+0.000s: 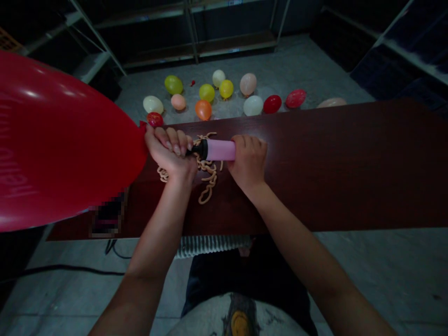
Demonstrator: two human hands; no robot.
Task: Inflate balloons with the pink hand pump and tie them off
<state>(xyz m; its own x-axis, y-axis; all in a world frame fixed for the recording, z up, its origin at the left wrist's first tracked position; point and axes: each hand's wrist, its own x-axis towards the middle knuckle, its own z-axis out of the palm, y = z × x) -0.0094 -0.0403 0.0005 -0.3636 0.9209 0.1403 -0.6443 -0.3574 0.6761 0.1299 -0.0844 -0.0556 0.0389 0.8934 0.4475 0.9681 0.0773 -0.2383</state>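
Note:
A large inflated red balloon (66, 140) fills the left of the view, with faint lettering on its side. My left hand (170, 151) grips its neck around the black nozzle of a pink hand pump (220, 150). My right hand (248, 158) closes over the pump's far end, with the pump lying level just above the table. A tangle of beige cord-like strands (206, 175) lies on the dark reddish wood table (332, 163), under and beside my left hand.
Beyond the table's far edge, several small inflated balloons (206, 93) in yellow, white, orange and red lie on the grey floor (297, 60). Metal shelving (196, 37) stands behind them. A black cable (70, 269) runs along the floor at lower left.

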